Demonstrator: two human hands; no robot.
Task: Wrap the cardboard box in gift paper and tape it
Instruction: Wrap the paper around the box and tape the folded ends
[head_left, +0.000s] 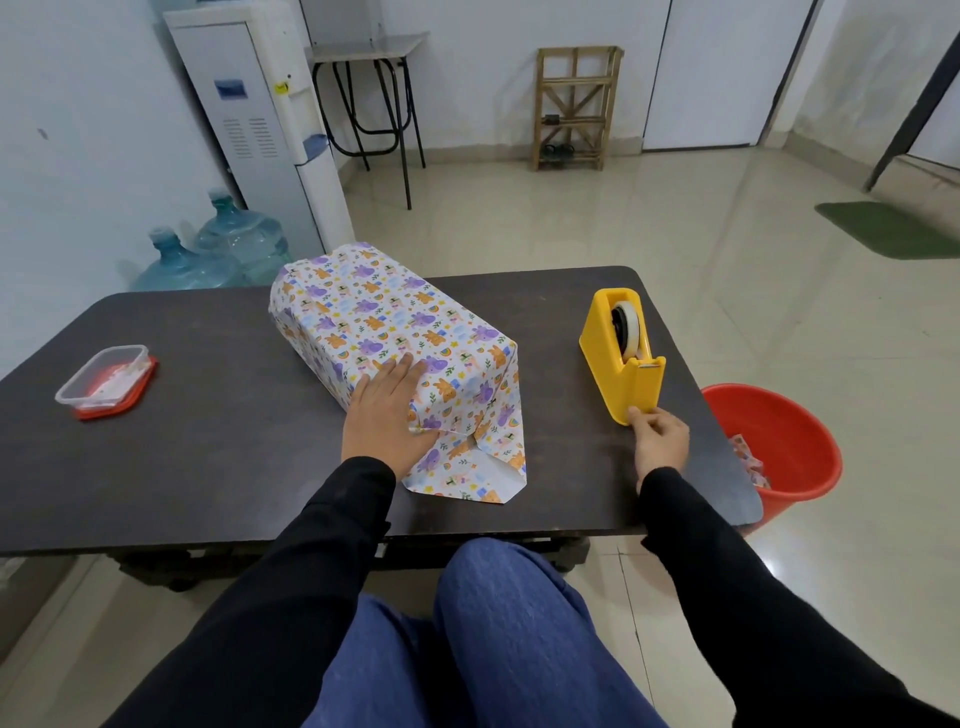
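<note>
Your left hand lies flat, fingers straight, on the near end of the cardboard box. The box is in the middle of the worktop and is already covered in gift paper. The hand presses the folded paper against it.

Your right hand is curled at the lower front of the yellow tape dispenser, thumb and forefinger together. If they pinch a strip of tape or only the plastic edge, I cannot tell; clear tape does not show here.

The near flap is not closed and lies on the worktop.

The paper looks thin and smooth, so it probably slips and creases easily, and the box under it is likely stiff and light. Hold it through the flat faces, palm down near the fold, not by the loose flap, which can tear.
</note>
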